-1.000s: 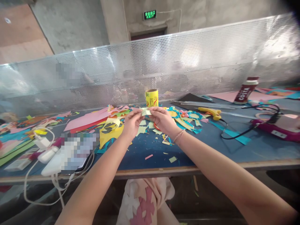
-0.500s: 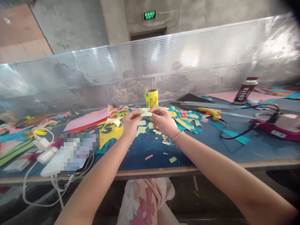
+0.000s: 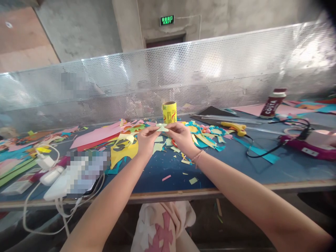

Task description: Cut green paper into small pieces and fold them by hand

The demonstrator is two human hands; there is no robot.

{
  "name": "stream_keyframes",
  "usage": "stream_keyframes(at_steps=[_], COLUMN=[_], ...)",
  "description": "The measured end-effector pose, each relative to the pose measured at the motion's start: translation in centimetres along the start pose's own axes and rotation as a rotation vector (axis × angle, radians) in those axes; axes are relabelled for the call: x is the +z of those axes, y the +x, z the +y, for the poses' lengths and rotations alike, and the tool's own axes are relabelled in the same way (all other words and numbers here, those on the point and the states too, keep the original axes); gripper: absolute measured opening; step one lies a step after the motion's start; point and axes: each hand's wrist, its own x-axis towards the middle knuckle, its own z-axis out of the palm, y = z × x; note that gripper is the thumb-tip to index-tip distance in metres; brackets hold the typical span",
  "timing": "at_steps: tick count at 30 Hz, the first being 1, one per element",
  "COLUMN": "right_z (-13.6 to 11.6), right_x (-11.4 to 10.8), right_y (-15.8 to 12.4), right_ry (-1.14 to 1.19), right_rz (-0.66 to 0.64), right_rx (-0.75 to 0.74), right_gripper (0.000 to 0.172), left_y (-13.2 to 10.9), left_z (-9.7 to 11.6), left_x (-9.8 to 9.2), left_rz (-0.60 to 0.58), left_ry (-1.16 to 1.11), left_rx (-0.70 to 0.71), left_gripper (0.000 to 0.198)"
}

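Both my hands are raised above the blue table point(image 3: 236, 164), pinching one small pale green paper piece point(image 3: 162, 128) between them. My left hand point(image 3: 146, 140) grips its left end with closed fingertips. My right hand point(image 3: 181, 137) grips the right end the same way; a thin bracelet shows at that wrist. Under the hands lie many coloured paper scraps point(image 3: 204, 134) and a yellow sheet with cut-outs point(image 3: 123, 148). Orange scissor handles point(image 3: 173, 142) peek out beneath my right hand.
A yellow roll point(image 3: 169, 112) stands behind my hands. A yellow glue gun point(image 3: 235, 127) with a black cable, a purple device point(image 3: 307, 145) and a brown bottle point(image 3: 271, 103) sit to the right. White chargers and cables point(image 3: 49, 173) lie left. A perforated metal screen point(image 3: 183, 77) backs the table.
The hands have kept hold of the paper piece and shifted it slightly; the piece looks more folded and narrower. The view has tilted a little.
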Motion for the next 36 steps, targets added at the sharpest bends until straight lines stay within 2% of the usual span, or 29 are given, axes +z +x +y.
stream_keyframes(at_steps=[8,15,19,25,36], right_z=[0.7,1.2,0.8,-0.1,0.0], right_x=[-0.1,-0.2,-0.3,-0.4,-0.3], right_y=[0.3,0.6,0.5,0.2,0.2], right_ry=[-0.004,0.043,0.026,-0.038,-0.016], right_rz=[0.004,0.016,0.041,-0.013,-0.007], right_rx=[0.006,-0.017,-0.059,-0.109,-0.005], right_gripper=[0.019,0.016,0.01,0.007,0.013], left_y=[-0.1,0.0,0.0,0.0,0.0], left_z=[0.1,0.0,0.1,0.2,-0.1], left_x=[0.2,0.2,0.2,0.1,0.0], left_rz=[0.005,-0.02,-0.035,-0.06,-0.046], left_ry=[0.006,-0.059,-0.071,-0.055,0.018], left_rx=[-0.064,-0.046,-0.058,-0.015,0.004], left_gripper=[0.012,0.013,0.012,0.01,0.011])
